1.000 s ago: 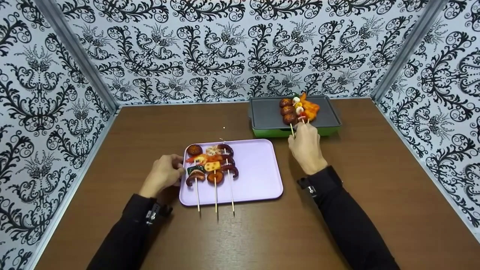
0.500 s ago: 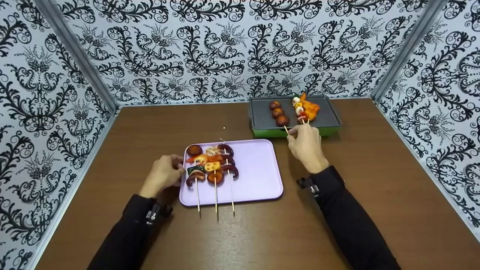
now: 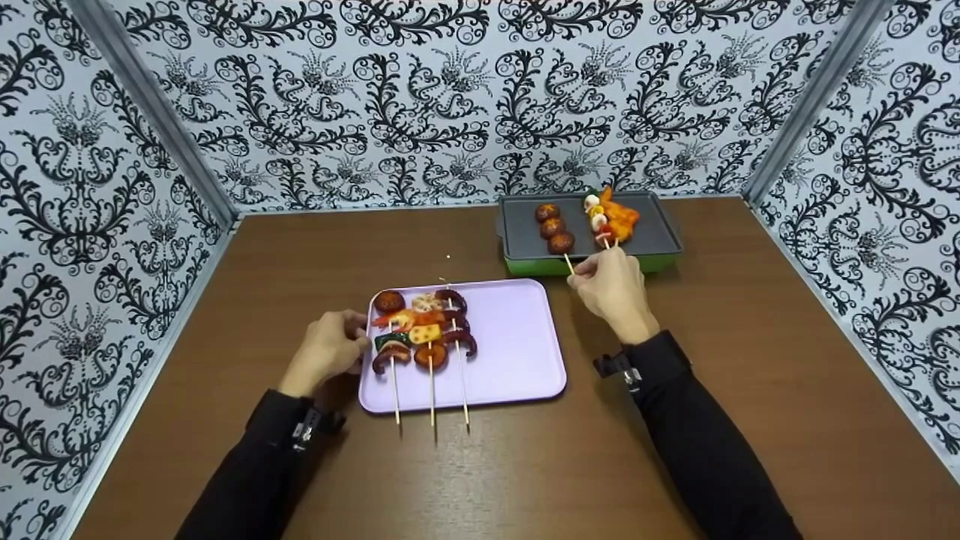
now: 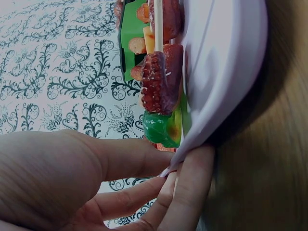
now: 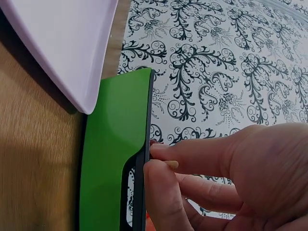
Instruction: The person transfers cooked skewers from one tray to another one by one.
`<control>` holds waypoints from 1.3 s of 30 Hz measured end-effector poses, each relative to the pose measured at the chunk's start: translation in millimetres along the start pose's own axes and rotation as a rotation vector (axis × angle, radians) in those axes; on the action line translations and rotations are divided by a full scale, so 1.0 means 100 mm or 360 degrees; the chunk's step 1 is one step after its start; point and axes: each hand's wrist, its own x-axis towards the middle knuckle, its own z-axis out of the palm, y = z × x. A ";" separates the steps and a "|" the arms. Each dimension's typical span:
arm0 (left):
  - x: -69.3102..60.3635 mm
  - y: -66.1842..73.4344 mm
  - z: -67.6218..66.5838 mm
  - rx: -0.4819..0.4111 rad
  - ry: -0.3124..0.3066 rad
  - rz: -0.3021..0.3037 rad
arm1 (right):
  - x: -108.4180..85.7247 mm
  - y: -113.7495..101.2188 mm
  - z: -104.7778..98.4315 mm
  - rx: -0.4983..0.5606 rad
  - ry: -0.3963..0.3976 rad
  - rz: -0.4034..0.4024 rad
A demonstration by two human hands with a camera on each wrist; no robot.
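Observation:
In the head view my right hand [image 3: 615, 296] pinches the stick end of a skewer [image 3: 552, 228] with three brown, round, mushroom-like pieces. Those pieces are on the dark plate of a green-sided tabletop grill [image 3: 521, 217]. The right wrist view shows thumb and finger on the stick tip [image 5: 171, 164], beside the grill's green side [image 5: 115, 125]. My left hand [image 3: 326, 349] pinches the left rim of a lilac tray [image 3: 517, 345], with the thumb above the rim and fingers beneath in the left wrist view. Three loaded skewers [image 3: 427, 334] lie on the tray's left half.
On the grill's right side lie a skewer of mixed coloured pieces [image 3: 597, 214] and an orange piece of food [image 3: 622, 219]. The tray's skewer sticks overhang its front edge. Patterned wall panels [image 3: 360, 97] stand behind and beside the brown table [image 3: 300, 255].
The brown-piece skewer has shifted left across the grill plate, away from the mixed skewer, with my right hand holding its stick. My left hand and the tray have stayed put.

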 end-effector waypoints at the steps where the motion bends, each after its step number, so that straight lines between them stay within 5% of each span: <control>1: 0.00 0.00 0.00 -0.0014 -0.0009 -0.0012 | 0.01 0.00 0.00 0.0005 -0.0015 0.0011; 17: -0.02 -0.01 0.00 -0.0052 -0.0028 -0.0050 | 0.02 -0.05 0.04 0.0131 -0.0232 0.0141; 30: -0.01 0.00 0.01 0.0038 0.0033 0.0024 | 0.00 -0.03 0.10 0.0155 -0.0206 0.0143; 39: -0.01 0.01 0.00 -0.0023 -0.0030 -0.0037 | 0.00 -0.06 0.10 0.0211 -0.0171 0.0190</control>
